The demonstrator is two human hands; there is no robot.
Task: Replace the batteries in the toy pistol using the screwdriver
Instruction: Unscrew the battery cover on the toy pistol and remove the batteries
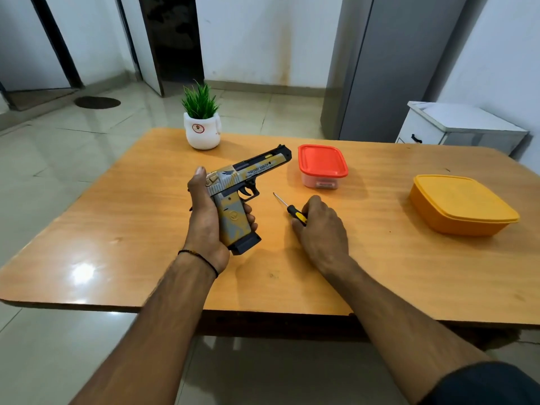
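Your left hand [204, 226] grips the toy pistol [239, 194] by its handle above the tabletop [146, 217], muzzle pointing away to the right, while your right hand [320, 226] clasps the screwdriver [292, 210] beside it, tip aimed forward-left.

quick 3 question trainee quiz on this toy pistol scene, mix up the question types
1. True or false: the left hand holds the toy pistol by its grip.
2. Which lidded box is nearer the pistol's muzzle? A) the red-lidded container B) the orange container
3. Fill in: the right hand holds the ___ by its handle.

Key
1. True.
2. A.
3. Screwdriver; its tip points away from the person, and the handle is black and yellow.
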